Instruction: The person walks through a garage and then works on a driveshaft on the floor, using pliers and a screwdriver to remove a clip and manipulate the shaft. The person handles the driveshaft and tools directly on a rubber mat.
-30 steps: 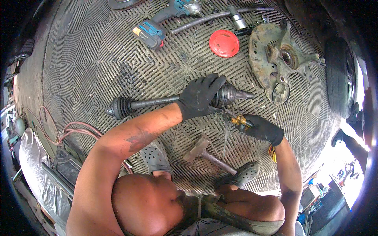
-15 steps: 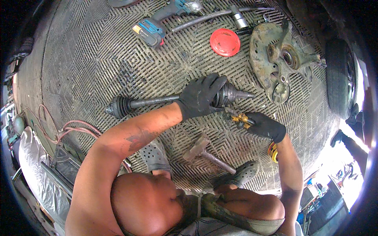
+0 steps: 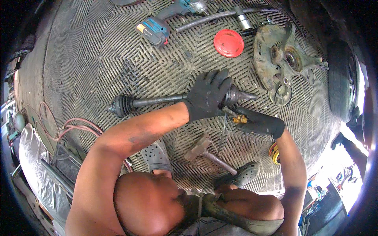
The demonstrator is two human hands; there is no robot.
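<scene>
A drive axle [image 3: 157, 101] lies across the floor, with a ribbed black boot [image 3: 125, 106] at its left end and a splined stub [image 3: 247, 95] at its right. My left hand [image 3: 208, 94], in a black glove, wraps over the joint at the axle's right end and hides much of it. Beside that joint is my black-gloved right hand [image 3: 258, 122], its fingers closed around a yellow-brown lump [image 3: 239, 118] that looks like grease. The right fingertips reach the joint's near side; whether they touch it is unclear.
A short-handled hammer [image 3: 208, 153] lies between my feet. Farther off are a cordless impact wrench [image 3: 157, 29], a red lid [image 3: 228, 43], a socket tool [image 3: 243, 19] and a rusty steering knuckle [image 3: 281, 59]. A tyre [image 3: 341, 80] stands at right; a yellow tub [image 3: 274, 152] sits beside my right forearm.
My right hand has moved slightly left, closer to the joint, with the yellow-brown lump. My left hand still grips the axle, its fingers a little more spread. The whole view has shifted slightly.
</scene>
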